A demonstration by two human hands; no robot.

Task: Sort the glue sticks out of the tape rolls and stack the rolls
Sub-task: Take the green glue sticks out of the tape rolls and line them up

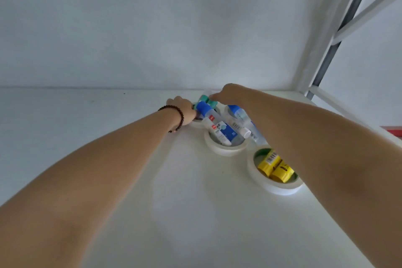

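White tape rolls (226,149) lie on the tabletop (108,115), glue sticks (219,130) standing inside them. At the far roll, the left hand (183,109) and right hand (228,93) reach green-capped sticks (206,101); whether either grip is clamped, I cannot tell.

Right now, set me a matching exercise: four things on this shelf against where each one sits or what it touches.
1. yellow glue sticks
2. beaded bracelet
3. left hand
4. blue-capped glue stick

A. on the left wrist
B. inside the nearest tape roll
C. lying across the middle tape roll
D. at the farthest left tape roll

Pairs: 1-B, 2-A, 3-D, 4-C
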